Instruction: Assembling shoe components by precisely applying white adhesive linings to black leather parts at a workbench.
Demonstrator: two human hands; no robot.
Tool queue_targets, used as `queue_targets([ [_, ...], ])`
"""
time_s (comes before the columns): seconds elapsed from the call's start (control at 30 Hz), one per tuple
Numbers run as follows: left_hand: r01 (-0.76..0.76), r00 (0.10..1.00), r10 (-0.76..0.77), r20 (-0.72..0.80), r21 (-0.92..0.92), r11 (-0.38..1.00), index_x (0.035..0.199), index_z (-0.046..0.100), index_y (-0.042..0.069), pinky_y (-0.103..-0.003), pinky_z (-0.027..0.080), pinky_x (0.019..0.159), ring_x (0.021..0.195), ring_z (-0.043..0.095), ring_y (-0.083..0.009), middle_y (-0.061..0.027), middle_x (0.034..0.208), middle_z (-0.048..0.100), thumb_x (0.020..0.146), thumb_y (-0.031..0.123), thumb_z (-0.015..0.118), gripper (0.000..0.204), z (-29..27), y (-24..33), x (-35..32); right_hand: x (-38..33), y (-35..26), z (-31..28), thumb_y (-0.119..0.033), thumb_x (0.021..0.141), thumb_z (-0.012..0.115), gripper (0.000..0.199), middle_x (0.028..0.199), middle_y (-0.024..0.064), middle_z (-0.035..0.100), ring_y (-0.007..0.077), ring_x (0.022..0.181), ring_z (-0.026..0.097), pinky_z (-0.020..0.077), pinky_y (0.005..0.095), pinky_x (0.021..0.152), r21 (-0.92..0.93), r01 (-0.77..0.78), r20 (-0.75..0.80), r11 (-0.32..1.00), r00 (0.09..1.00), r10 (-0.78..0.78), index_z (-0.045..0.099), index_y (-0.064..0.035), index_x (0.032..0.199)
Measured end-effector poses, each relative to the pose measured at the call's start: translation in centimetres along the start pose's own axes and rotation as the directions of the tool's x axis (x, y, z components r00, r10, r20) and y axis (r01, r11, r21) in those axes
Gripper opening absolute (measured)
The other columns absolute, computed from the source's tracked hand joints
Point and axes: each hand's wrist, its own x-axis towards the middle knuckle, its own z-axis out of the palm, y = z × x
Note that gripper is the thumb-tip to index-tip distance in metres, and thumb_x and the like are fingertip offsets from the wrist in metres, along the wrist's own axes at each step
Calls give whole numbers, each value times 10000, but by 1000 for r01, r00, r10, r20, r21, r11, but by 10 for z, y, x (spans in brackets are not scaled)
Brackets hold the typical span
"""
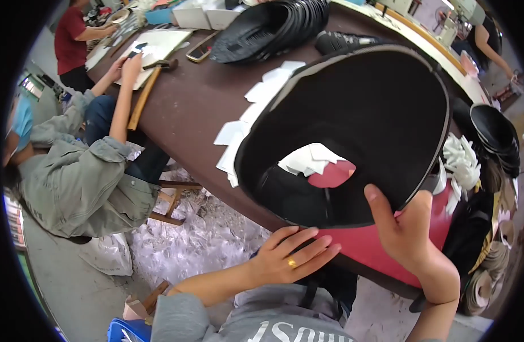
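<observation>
A hollow black shoe upper point(381, 102) fills the middle of the view, tilted so its inside shows. Through a hole in it, white pieces and a red mat appear. My right hand point(407, 228) grips its lower right rim, thumb inside and the other fingers hidden behind. By the lower edge, my left hand point(296, 255) has its fingers stretched and apart; a ring is on one. Its fingertips are close to the rim, and I cannot tell whether they press on it. White cut pieces point(233, 134) stick out beyond the upper's left side.
A stack of black shoe uppers point(273, 28), a phone point(203, 47) and a hammer point(145, 97) lie on the brown table point(176, 108). The red mat point(364, 245) lies before me. White pieces point(461, 162) pile at right. A seated co-worker point(91, 176) is at left.
</observation>
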Motion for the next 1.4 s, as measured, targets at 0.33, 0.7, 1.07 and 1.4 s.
queue_targets([
  [0.33, -19, 999, 15, 29, 142, 990, 1009, 667, 245, -274, 390, 887, 980, 576, -91, 106, 1120, 612, 779, 188, 705, 240, -3, -26, -27, 7, 4, -2, 61, 759, 613, 58, 524, 42, 492, 160, 386, 348, 292, 270, 376, -34, 142, -8, 989, 990, -143, 605, 5, 769],
  [0.7, 127, 991, -129, -24, 415, 901, 942, 649, 198, -416, 305, 953, 878, 528, -119, 62, 957, 610, 762, 145, 671, 189, -31, -44, 35, 61, -40, -2, -73, 867, 585, 129, 612, 14, 542, 86, 527, 425, 352, 226, 491, 578, -153, 89, 802, 988, 125, 599, 18, 778],
  [1.07, 149, 756, -460, 465, 563, 813, 1078, 621, 62, -492, 235, 1101, 1094, 524, -258, -38, 1101, 627, 713, -11, 617, 372, -131, -240, 24, 93, 46, 29, -106, 822, 620, 218, 882, 138, 680, 222, 696, 609, 491, 288, 646, -2, -94, 261, 996, 961, 91, 663, 32, 985],
  [1.4, 401, 835, -440, 330, 181, 898, 1074, 615, 61, -332, 465, 844, 979, 572, -264, -62, 1116, 613, 777, 154, 682, 318, -11, -153, 24, 103, 56, 109, -6, 793, 614, 200, 1036, 119, 666, 259, 868, 631, 514, 325, 771, -8, 167, 246, 986, 956, -160, 666, 28, 983],
])
